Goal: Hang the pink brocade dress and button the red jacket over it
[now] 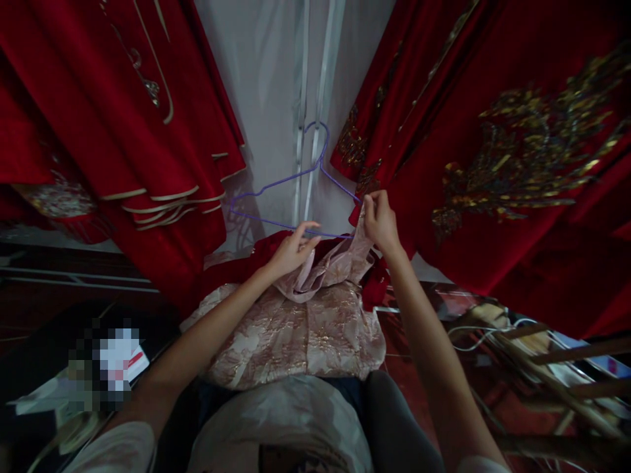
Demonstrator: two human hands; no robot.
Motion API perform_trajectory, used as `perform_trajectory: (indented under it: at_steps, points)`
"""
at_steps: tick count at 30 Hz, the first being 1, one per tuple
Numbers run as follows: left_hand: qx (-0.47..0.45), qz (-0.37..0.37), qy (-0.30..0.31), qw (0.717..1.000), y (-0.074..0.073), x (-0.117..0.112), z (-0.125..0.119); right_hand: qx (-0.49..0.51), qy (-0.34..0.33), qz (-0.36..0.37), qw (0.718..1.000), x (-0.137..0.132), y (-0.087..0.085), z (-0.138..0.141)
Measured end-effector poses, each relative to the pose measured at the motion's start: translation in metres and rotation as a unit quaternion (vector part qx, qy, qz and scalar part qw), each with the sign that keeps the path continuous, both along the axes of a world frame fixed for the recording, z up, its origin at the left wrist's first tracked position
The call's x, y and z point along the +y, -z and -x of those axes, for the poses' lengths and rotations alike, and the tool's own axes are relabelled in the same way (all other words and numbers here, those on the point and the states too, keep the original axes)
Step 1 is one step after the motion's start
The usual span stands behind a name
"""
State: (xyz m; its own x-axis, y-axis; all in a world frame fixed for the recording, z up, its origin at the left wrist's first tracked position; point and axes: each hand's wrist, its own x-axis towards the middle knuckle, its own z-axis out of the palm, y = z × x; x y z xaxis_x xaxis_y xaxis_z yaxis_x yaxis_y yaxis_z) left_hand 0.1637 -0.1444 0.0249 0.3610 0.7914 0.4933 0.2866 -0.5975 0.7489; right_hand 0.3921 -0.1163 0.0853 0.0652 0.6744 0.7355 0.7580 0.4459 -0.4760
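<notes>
A pale pink garment with a gold pattern (276, 335) lies across my lap, its narrow upper part raised toward a purple wire hanger (290, 176). My right hand (380, 222) is closed, pinching that raised part at the hanger's right end. My left hand (298, 251) is at the hanger's bottom bar, above the garment's neckline. Its thumb and index finger are stretched out and apart, and its other fingers are partly hidden. The hanger's hook is up against a pale metal rail (323, 72). Hidden by my right hand is the hanger's right tip.
Red garments (177, 118) with pale piping hang at left. Another red garment with gold sequins (522, 157) hangs at right. Behind the hanger is a pale wall (251, 79). Wooden bars (572, 355) and a white cable (473, 335) are at lower right. Papers (133, 361) lie at lower left.
</notes>
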Motion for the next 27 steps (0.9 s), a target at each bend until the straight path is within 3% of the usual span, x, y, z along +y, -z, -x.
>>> perform_trajectory:
  at_steps: [6, 9, 11, 16, 23, 25, 27]
  points:
    - [-0.159, -0.079, -0.191, 0.965, -0.012, 0.048, 0.082, -0.022, -0.013, -0.016, 1.0, -0.004, -0.002, -0.008]
    - [-0.167, -0.107, -0.262, 0.944, -0.005, 0.069, 0.127, -0.035, -0.007, -0.028, 0.999, -0.006, -0.008, -0.01]
    - [-0.159, -0.111, -0.278, 0.941, 0.002, 0.077, 0.146, -0.041, -0.003, -0.031, 0.999, -0.005, -0.01, -0.009]
    - [-0.163, -0.11, -0.304, 0.932, 0.017, 0.081, 0.158, -0.031, -0.008, -0.02, 0.999, -0.005, -0.01, -0.006]
    - [-0.28, -0.138, -0.373, 0.874, 0.007, 0.1, 0.182, -0.037, -0.011, -0.011, 0.999, -0.005, -0.017, -0.013]
    - [-0.246, -0.119, -0.357, 0.893, 0.004, 0.098, 0.188, -0.038, -0.019, -0.006, 0.999, -0.004, -0.017, -0.014]
    - [-0.188, -0.035, -0.289, 0.938, 0.001, 0.086, 0.187, -0.037, -0.022, -0.003, 0.999, -0.003, -0.015, -0.013]
